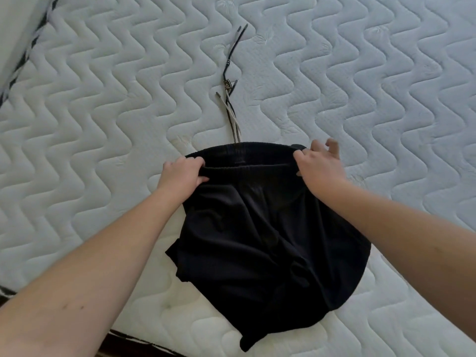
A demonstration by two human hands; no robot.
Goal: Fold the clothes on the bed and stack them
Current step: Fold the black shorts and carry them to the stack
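I have a pair of black shorts (268,228) lying in the middle of the frame on the quilted white mattress (103,99), legs rumpled toward the lower edge. My left hand (180,175) has its fingers curled round the left end of the elastic waistband (247,157); my right hand (318,164) pinches the right end, with its outer fingers lifted off the cloth. The drawstrings (230,81) trail out toward the top centre. I judge this to be the spreading step: next I need to pull the waistband taut, smooth the legs flat, then fold one half over the other.
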